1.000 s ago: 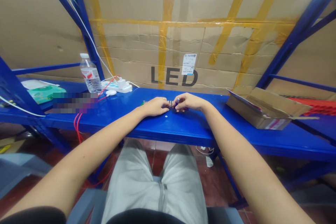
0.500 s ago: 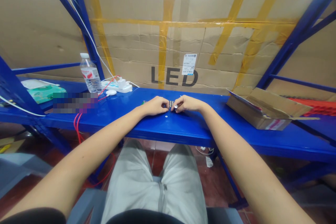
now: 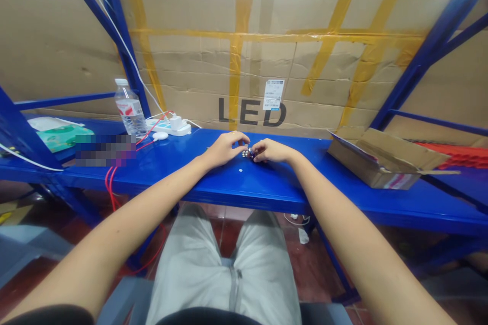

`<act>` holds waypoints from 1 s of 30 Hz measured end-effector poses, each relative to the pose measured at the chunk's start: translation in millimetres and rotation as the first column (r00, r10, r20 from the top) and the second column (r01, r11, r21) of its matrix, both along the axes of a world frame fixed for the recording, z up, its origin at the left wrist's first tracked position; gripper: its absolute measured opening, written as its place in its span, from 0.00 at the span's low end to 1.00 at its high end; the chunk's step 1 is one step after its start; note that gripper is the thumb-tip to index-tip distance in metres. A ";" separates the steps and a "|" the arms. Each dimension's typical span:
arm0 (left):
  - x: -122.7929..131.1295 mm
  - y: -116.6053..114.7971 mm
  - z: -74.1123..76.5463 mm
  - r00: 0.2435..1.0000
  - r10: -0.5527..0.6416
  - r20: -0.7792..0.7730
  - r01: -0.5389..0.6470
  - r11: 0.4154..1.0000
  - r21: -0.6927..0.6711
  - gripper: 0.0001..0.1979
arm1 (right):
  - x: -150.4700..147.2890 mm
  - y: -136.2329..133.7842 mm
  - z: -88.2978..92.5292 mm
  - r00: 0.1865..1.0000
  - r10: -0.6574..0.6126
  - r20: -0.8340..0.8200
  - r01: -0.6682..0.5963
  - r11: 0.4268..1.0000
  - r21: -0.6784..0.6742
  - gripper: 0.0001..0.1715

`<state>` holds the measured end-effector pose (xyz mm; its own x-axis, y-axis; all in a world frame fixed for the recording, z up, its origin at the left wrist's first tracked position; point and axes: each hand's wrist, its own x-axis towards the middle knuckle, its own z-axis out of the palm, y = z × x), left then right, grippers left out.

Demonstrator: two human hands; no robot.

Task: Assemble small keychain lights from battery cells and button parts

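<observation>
A small cluster of shiny, round metal pieces sits on the blue tabletop between my two hands; their exact kind is too small to tell. My left hand arches over the cluster's left side, with thumb and forefinger apart. Pinched in the fingertips of my right hand is a small shiny metal piece, dark in part, close against the cluster's right edge. Its lower part is hidden by the fingers. A tiny pale dot lies on the table in front of the hands.
An open cardboard box stands at the right. To the left are a water bottle, a white power strip with cables and a green packet. A large taped cardboard sheet rises behind, between blue frame posts.
My left thumb and forefinger have parted and the hand has risen slightly. My right hand has turned the small metal piece and brought it nearer the cluster.
</observation>
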<state>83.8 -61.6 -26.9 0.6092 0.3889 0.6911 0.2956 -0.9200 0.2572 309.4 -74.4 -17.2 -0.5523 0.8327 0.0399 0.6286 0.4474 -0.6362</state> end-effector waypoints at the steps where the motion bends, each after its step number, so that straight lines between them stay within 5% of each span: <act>1: 0.6 -1.0 0.3 1.000 -0.010 0.020 0.010 1.000 0.021 0.06 | -0.4 0.2 -0.5 1.000 0.005 -0.006 -0.005 1.000 -0.002 0.06; 19: 1.1 -1.0 -0.1 0.996 0.007 -0.091 -0.004 0.999 0.038 0.06 | -6.4 -0.8 -3.3 0.990 -0.021 -0.143 0.014 0.999 -0.049 0.08; 26: -17.0 20.8 -1.0 0.898 0.380 -0.220 -0.341 0.919 0.198 0.10 | -6.1 -1.5 -0.9 0.975 -0.018 -0.223 -0.001 0.997 -0.083 0.13; 30: -17.0 24.3 -9.2 0.804 0.475 -0.357 -0.396 0.876 0.275 0.13 | -7.0 -3.1 -0.4 0.974 -0.023 -0.224 0.000 0.995 -0.103 0.13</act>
<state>66.8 -37.3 -36.1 0.6424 0.5752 0.5064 0.7160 -0.6861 -0.1289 302.3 -77.5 -17.6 -0.5289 0.8453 0.0764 0.4695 0.3664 -0.8033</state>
